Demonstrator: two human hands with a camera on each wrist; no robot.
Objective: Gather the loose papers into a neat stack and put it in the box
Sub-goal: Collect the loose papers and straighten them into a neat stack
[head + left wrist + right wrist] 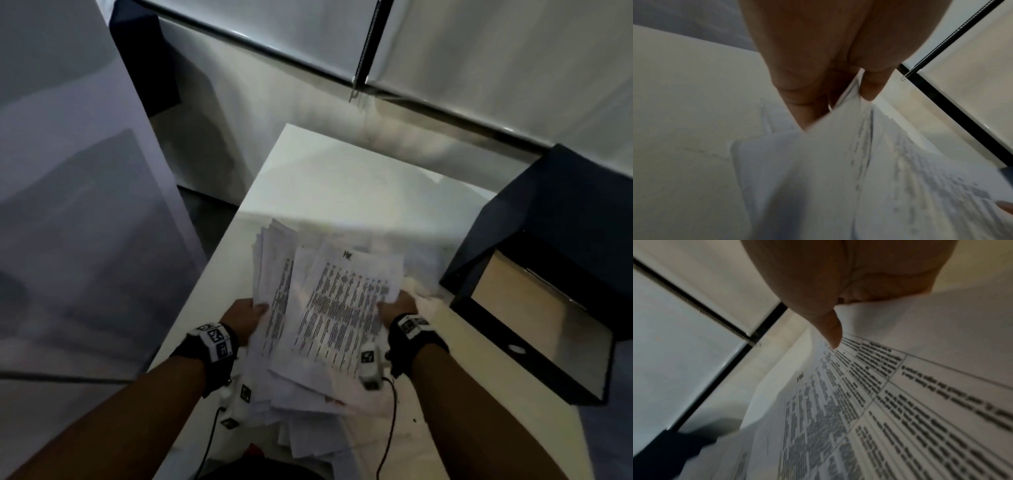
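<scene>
Both hands hold the bundle in the head view: the left hand [247,313] grips the left edge of the papers [325,308] and the right hand [399,303] grips the right edge, with the sheets raised off the white table [342,178]. The sheets are fanned and skewed, corners sticking out at the far left and at the near end, so the gathering step looks done but the squaring is not. The box [534,308] sits open just to the right of the bundle, on the table's right side.

From the left wrist, the thumb [871,86] lies on top of the sheets and the fingers [803,104] go underneath, pinching the edge of the papers [828,162].

From the right wrist, the thumb [832,331] presses down on the printed top sheet [890,402]; the other fingers are hidden under the paper.

Judging from this, the next move calls for tapping the edges on the table to even them, then carrying the stack right and lowering it flat into the box without letting loose sheets slip.
</scene>
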